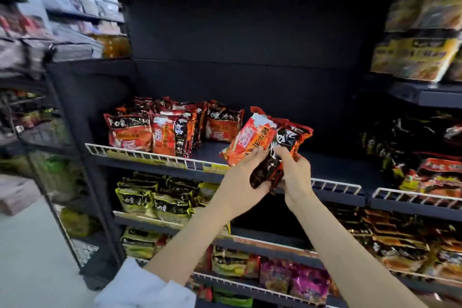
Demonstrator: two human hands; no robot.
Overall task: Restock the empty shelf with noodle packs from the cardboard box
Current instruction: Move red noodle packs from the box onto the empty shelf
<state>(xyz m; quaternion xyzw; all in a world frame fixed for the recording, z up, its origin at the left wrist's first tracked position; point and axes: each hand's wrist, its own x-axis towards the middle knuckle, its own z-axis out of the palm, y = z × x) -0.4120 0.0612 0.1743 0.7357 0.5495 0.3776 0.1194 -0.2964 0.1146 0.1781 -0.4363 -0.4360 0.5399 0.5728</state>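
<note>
Forearms reach up from the bottom of the view, the left one leaving a pale sleeve. Both hands meet on one orange-and-black noodle pack, held tilted just in front of the white wire rail that edges the dark shelf. The left hand cups the pack's lower orange half from below, its fingers curled up over the front face and pressed to the wrapper. The right hand grips the black lower end of the pack, its thumb lying on the front and the other fingers wrapped behind, out of sight; both hands are closed on the pack. The pack's upper end leans over the rail, above the bare stretch of shelf board.

Behind the rail, toward its left end, a cluster of stocked packs of the same orange-and-black kind stands upright in a few rows. The board behind the rail's right half is bare. Below the rail, lower shelves carry green-yellow packs and purple packs. Beyond the rail's right end, a neighbouring bay holds dark red packs.
</note>
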